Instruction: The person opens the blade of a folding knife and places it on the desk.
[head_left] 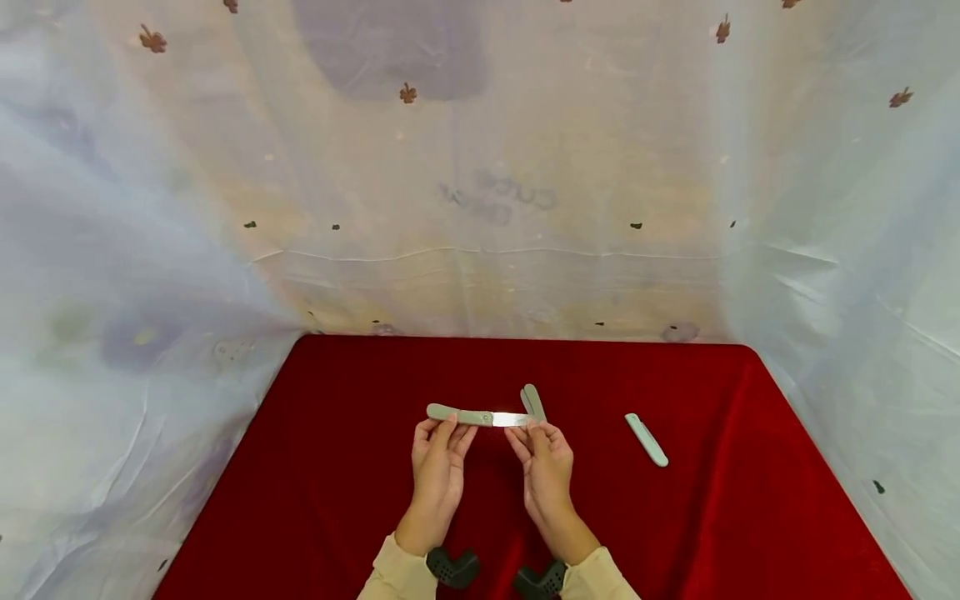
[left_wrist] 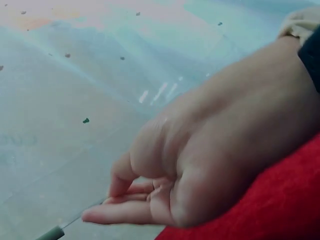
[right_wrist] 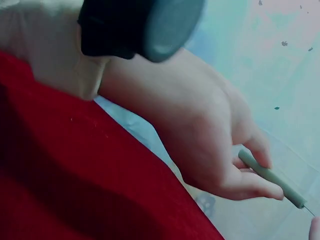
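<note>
A folding knife with a pale green handle [head_left: 472, 418] and an opened silver blade [head_left: 510, 420] is held level between both hands in the head view. My left hand [head_left: 435, 479] pinches the handle between thumb and fingers. At the blade end, my right hand [head_left: 550, 479] pinches with its thumb and fingers, covering the tip. The left wrist view has a hand [left_wrist: 200, 160] pinching the thin blade, part of the handle [left_wrist: 51, 233] in the lower corner. In the right wrist view a hand [right_wrist: 210, 135] grips the handle [right_wrist: 272, 177].
A pale, folded slim knife [head_left: 647, 440] lies on the red cloth [head_left: 360, 375] at the right. Just beyond the right hand is a pale, two-part slim piece [head_left: 533, 400], its lower end hidden. Patterned, translucent sheeting [head_left: 487, 283] encloses the back and sides of the table.
</note>
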